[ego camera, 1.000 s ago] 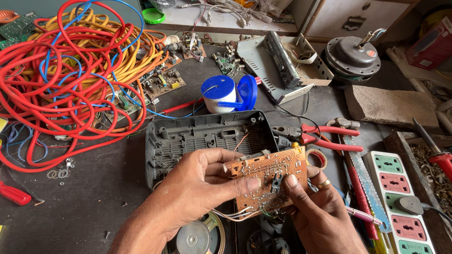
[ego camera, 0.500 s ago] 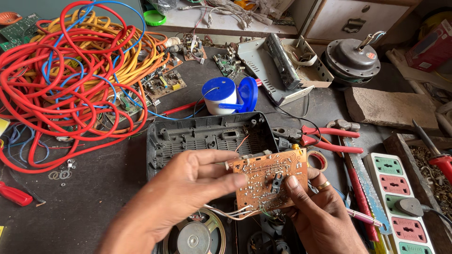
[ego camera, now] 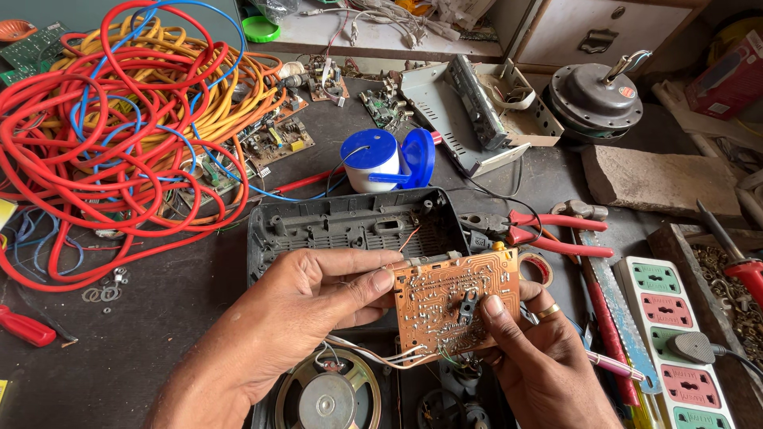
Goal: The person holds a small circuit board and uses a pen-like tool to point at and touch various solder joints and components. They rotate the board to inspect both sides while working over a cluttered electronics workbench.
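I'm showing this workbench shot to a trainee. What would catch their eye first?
Probably the orange circuit board at lower centre, pinched between the left hand and right hand, solder side up, above the open grey casing. Next, the big tangle of red cable filling the upper left, and the red-handled pliers to the right.

The dark bench (ego camera: pixel 167 318) carries a tangle of red, orange and blue cable (ego camera: pixel 119 119), a grey plastic housing (ego camera: pixel 350 226), a white-and-blue container (ego camera: pixel 381 159), red-handled pliers (ego camera: pixel 548 230), a power strip (ego camera: pixel 675 334), a stone block (ego camera: pixel 652 175), a loudspeaker (ego camera: pixel 326 393) and loose washers (ego camera: pixel 103 290).
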